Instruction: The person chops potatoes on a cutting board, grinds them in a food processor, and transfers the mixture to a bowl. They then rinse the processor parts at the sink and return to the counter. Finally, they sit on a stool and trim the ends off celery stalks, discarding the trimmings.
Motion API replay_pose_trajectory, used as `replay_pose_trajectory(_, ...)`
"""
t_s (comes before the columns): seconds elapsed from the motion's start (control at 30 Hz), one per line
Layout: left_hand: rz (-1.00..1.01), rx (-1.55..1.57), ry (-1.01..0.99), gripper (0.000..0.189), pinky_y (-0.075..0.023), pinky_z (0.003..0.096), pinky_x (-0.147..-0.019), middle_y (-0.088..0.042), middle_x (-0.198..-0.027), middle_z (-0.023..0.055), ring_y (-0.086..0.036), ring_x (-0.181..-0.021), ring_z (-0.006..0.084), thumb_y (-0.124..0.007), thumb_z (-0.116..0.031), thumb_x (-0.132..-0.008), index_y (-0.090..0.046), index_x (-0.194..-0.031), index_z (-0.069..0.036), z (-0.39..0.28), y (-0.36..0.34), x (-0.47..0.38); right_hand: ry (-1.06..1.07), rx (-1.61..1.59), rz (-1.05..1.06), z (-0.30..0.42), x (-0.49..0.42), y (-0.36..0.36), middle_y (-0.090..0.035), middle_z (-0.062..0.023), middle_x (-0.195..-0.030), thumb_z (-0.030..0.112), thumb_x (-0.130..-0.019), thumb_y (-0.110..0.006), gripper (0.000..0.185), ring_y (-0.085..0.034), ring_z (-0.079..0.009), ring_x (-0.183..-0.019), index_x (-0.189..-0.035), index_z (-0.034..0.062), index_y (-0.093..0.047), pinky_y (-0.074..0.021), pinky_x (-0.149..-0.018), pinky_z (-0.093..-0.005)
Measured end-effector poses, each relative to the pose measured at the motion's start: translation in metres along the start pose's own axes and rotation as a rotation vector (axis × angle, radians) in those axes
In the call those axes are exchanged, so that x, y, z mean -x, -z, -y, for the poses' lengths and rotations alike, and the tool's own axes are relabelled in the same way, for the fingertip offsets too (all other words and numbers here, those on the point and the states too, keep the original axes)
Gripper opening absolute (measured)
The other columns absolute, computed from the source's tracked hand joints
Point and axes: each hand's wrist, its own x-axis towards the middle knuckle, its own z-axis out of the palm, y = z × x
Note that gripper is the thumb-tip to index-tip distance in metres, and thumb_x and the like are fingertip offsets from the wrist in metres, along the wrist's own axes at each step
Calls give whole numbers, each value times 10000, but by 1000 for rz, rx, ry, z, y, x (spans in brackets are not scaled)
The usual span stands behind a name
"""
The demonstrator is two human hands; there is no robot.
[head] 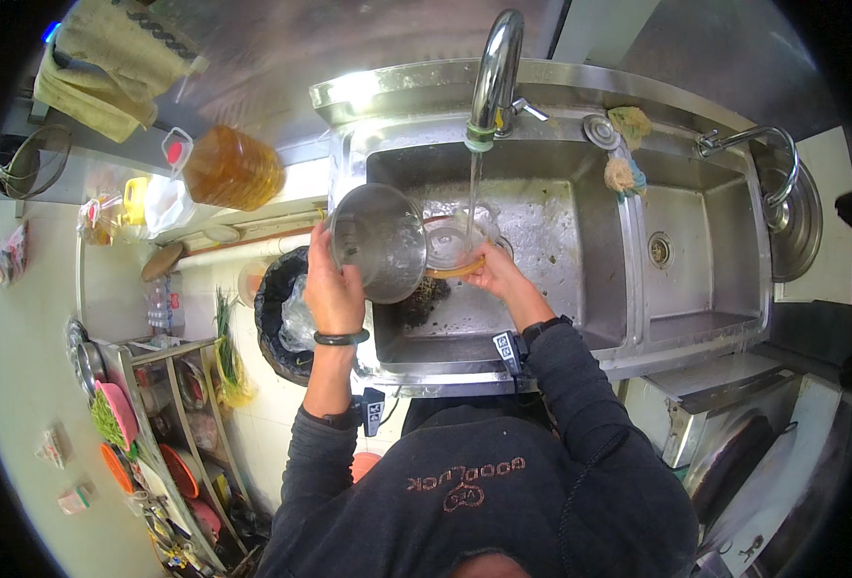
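My left hand grips a round, clear container by its side, tilted above the left edge of the large stainless steel sink basin. My right hand is closed on the yellowish rim of a second clear vessel, just right of the first. Water runs from the chrome faucet down at this vessel. Dark scraps lie on the basin floor below the containers. The fingertips of my right hand are partly hidden at the rim.
A lined trash bin stands left of the sink. A large jug of yellow oil is at the upper left. Scrubbing pads rest on the divider before the smaller right basin. A wire-and-metal rack stands at the lower left.
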Motion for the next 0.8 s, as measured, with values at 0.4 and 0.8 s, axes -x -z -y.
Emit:
replay_pose_trajectory(0.4, -50, 31, -15, 534, -499, 398, -880, -547, -1330, 189, -593, -1105, 383, -509, 60, -757, -473, -1288, 24, 6, 8, 2, 248, -349, 93, 16, -35, 21, -591, -198, -1145, 136, -930, -479, 367, -601, -352, -1043, -1246, -47, -438, -514, -908, -485)
replay_pose_trajectory(0.8, -31, 45, 25, 547, -502, 423, -847, -594, -1250, 212, -624, -1016, 400, -530, 44, -757, -477, -1300, 8, 5, 7, 17, 133, -510, -144, 37, -2, -80, -528, -152, -1234, 269, -923, -545, 425, -536, -343, -1141, -1261, 29, -451, -379, -1036, -597)
